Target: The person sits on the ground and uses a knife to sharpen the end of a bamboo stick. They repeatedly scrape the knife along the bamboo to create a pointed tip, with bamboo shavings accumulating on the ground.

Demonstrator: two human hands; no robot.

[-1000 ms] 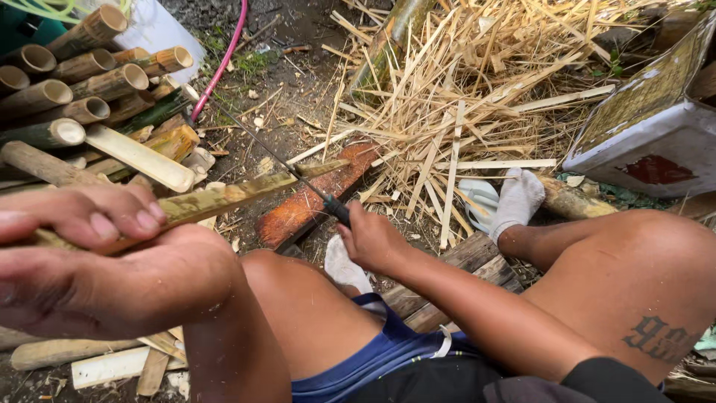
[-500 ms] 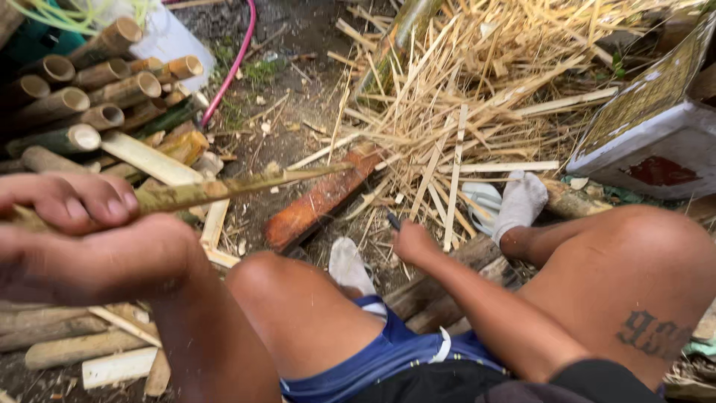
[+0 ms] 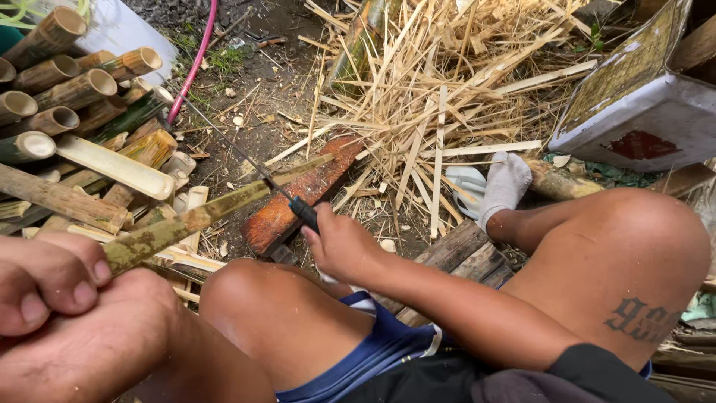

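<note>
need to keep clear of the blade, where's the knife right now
In the head view the knife is left of centre, gripped in the right hand, its blade lying across the bamboo strip above the reddish wooden block.

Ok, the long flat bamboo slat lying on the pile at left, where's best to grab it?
Take the bamboo slat at its near right end, coming from above on the ground side. That end lies bare on top of the bamboo pile; the far end runs in among the stacked culms.

The bamboo strip [image 3: 186,220] runs from the left hand's grip [image 3: 52,298] forward to the plank [image 3: 302,198]. The knife [image 3: 253,168] in the right hand's grip [image 3: 339,246] crosses over it. Left of both lie stacked bamboo poles [image 3: 67,97]; beyond the plank, a heap of shavings [image 3: 447,89].
</note>
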